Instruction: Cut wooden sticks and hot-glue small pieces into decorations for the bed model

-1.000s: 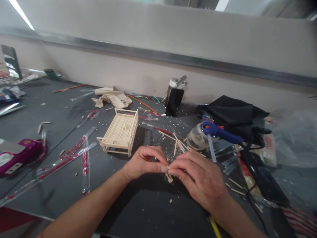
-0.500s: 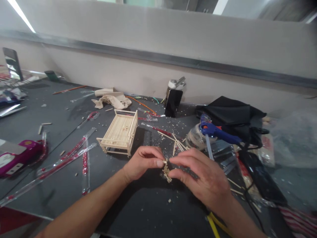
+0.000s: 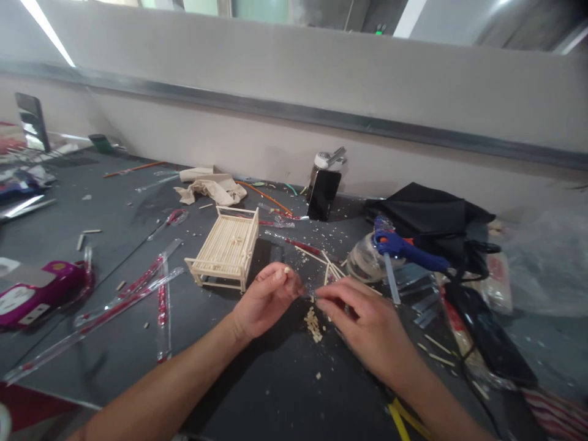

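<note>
The left hand (image 3: 265, 300) was curled, palm partly upturned, and pinched a small bit of wood (image 3: 287, 270) at the tip of its thumb. The right hand (image 3: 361, 315) faced it with bent thumb and forefinger drawn close together; whether anything was caught between them could not be told. Between and just below the hands, on the dark grey counter (image 3: 261, 392), lay a pile of wood bits (image 3: 313, 326).

Taking that pile as the clock's centre, a toy bed (image 3: 223, 245) made of thin sticks stood upright between ten and eleven o'clock, near the left hand, with a few small pieces on its slats. Loose thin sticks (image 3: 328, 264) lay just past twelve, and farther out in that direction a phone (image 3: 324, 195) leaned upright against a bottle (image 3: 328, 160). A clear jar (image 3: 365, 258) stood at one o'clock, with a blue glue gun (image 3: 407, 248) resting over it towards two, and a black pouch (image 3: 427, 211) lay beyond. At eleven, well apart, was a crumpled beige cloth (image 3: 214, 187). Red and clear plastic strips (image 3: 162, 312) were scattered around nine.
</note>
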Demonstrator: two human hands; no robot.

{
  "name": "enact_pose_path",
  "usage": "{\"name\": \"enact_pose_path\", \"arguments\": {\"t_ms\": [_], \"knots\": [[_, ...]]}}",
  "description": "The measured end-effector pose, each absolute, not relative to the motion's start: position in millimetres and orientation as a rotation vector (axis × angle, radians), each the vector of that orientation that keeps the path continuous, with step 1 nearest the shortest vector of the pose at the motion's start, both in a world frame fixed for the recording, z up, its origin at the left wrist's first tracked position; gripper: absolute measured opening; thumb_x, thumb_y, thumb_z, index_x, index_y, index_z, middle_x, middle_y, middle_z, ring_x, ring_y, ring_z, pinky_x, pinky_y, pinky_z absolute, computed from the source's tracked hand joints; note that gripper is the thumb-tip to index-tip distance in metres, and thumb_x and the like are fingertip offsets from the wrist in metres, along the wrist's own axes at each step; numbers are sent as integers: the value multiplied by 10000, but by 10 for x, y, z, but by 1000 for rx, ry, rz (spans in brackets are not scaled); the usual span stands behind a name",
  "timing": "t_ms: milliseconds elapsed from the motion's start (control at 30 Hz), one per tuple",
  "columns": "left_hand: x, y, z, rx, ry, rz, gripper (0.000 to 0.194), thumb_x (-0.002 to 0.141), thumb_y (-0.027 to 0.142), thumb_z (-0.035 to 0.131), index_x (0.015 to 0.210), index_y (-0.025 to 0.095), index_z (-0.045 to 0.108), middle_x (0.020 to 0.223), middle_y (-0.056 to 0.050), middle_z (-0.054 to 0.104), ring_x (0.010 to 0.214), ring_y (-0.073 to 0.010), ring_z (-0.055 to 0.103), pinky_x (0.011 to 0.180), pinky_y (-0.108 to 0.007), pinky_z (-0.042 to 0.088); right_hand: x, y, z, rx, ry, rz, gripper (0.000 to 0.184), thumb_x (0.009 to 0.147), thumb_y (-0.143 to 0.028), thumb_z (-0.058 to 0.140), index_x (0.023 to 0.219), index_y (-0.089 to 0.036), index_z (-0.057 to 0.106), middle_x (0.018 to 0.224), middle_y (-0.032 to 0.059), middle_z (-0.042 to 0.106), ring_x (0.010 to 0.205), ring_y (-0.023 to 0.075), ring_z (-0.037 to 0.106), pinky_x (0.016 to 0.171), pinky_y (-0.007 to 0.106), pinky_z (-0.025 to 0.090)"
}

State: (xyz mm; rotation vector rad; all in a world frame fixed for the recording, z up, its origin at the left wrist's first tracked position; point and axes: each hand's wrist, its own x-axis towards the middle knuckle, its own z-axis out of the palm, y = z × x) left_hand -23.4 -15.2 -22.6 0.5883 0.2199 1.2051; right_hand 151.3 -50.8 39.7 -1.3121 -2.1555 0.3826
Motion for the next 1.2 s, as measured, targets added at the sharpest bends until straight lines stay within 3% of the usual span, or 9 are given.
{"name": "enact_pose_path", "arguments": {"t_ms": [400,1200], "knots": [[-245,-197,-204,667,318,1119,141,689,308,798,723,185,739,695,0,636,709,-126,547,795,-300,413,1380,-475,612,-1080,-2118,385,145,877,-179,639,1015,-222,656,878,-10,668,778,121,627,720,221,492],[-233,-213,-199,781,398,1068,139,663,289,817,688,170,751,619,-1,627,643,-121,537,704,-282,396,1405,-464,504,-1031,-2168,268,82,905,-166,601,914,-220,662,862,-3,674,812,122,637,745,227,482]]}}
